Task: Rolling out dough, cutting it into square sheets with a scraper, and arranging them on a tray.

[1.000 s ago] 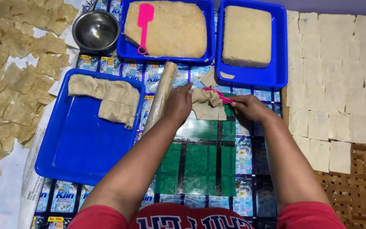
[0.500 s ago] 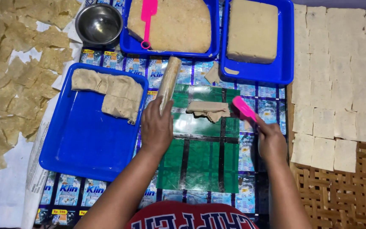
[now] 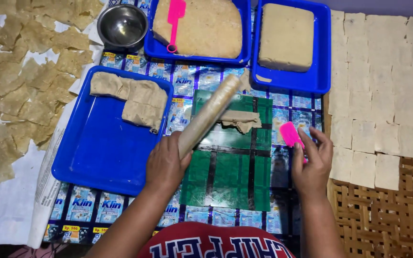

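From the head camera, the left hand is closed around the lower end of a rolling pin, which slants up over the green sheet on the surface, touching a folded dough piece. The right hand grips a pink scraper just right of the sheet.

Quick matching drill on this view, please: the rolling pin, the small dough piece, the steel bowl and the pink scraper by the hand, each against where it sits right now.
Things:
1. rolling pin
2. small dough piece
3. steel bowl
4. pink scraper

Places:
A. far left, beside the top tray
B. on the green mat, by the pin's far end
C. gripped at its near end by the left hand
D. at the right hand fingertips

Pairs: 1-C, 2-B, 3-A, 4-D
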